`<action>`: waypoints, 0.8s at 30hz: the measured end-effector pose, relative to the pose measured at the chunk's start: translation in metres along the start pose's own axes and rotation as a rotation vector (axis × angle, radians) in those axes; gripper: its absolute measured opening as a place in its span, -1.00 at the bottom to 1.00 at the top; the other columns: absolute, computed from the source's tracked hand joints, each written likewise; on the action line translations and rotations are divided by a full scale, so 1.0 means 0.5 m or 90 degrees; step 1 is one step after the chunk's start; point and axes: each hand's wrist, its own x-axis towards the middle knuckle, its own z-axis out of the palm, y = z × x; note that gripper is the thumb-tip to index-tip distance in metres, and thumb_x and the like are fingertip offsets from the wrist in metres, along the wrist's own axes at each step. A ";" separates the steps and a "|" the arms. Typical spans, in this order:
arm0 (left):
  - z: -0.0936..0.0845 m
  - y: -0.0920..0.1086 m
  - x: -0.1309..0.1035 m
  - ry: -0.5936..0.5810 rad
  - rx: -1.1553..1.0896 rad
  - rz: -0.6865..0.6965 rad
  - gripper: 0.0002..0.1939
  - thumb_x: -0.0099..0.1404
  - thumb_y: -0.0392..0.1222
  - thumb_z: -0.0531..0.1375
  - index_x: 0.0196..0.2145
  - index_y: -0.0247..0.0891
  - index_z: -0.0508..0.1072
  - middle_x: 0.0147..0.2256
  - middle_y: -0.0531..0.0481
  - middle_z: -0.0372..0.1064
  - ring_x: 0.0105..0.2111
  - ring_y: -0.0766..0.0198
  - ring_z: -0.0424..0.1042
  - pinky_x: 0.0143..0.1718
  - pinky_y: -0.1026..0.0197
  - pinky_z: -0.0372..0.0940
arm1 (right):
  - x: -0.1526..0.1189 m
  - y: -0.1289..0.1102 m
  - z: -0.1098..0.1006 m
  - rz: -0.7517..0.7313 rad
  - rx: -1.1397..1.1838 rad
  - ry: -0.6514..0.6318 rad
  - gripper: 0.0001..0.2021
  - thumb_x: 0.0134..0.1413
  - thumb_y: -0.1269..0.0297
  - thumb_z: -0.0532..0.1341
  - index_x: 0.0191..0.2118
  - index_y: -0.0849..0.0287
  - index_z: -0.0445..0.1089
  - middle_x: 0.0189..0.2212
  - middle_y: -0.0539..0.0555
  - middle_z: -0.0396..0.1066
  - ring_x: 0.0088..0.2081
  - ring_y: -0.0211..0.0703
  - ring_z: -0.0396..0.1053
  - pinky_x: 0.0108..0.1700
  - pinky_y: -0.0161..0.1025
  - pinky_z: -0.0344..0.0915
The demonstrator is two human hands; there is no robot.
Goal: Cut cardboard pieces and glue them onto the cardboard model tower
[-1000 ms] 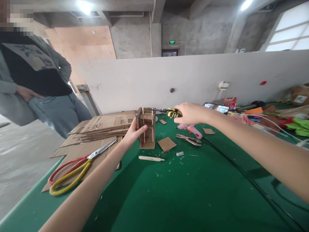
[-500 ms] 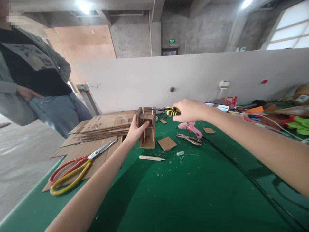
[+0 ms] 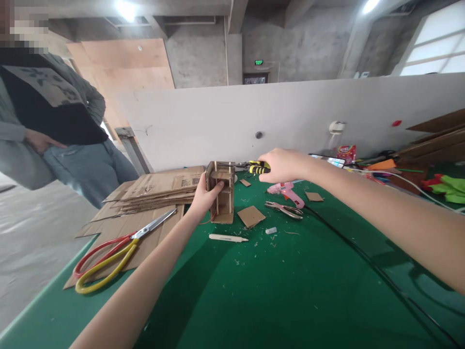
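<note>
My left hand is closed around the left side of a small cardboard frame with wooden sticks, which stands upright on the green table. Its thumb reaches into the middle opening. In my right hand is a pair of yellow-and-black pliers, whose jaws point left and meet the upper part of the frame. What the jaws grip there is too small to make out. In front of the frame lie a square cardboard piece and a white marker, with its clear cap apart from it.
Large red-and-yellow scissors rest on stacked cardboard sheets at the left. A pink glue gun with a black cord and metal pliers-like punch lie right of the frame. A person stands beyond the table's left edge.
My hands, the frame and the pliers stay almost still. At the far right, brown cardboard sheets have come into view over the clutter.
</note>
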 end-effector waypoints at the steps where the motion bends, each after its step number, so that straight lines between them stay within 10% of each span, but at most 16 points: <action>1: 0.000 0.001 0.000 0.000 0.001 0.000 -0.59 0.14 -0.06 0.28 -0.08 -0.23 0.34 -0.11 -0.08 0.46 -0.04 0.08 0.42 0.08 0.01 0.24 | 0.000 0.000 0.000 -0.003 0.001 0.001 -0.72 -0.08 0.07 0.11 -0.31 0.15 0.35 -0.51 0.10 0.36 -0.61 -0.21 0.21 -0.51 -0.21 0.05; 24: 0.004 0.009 -0.005 0.016 0.027 0.005 -0.63 0.17 -0.05 0.24 -0.09 -0.23 0.37 -0.12 -0.09 0.45 -0.05 0.06 0.41 0.06 0.01 0.24 | 0.015 0.025 0.016 -0.020 -0.019 0.014 -0.68 -0.04 0.10 0.13 -0.19 0.19 0.31 -0.38 0.17 0.38 -0.59 -0.23 0.19 -0.54 -0.22 0.00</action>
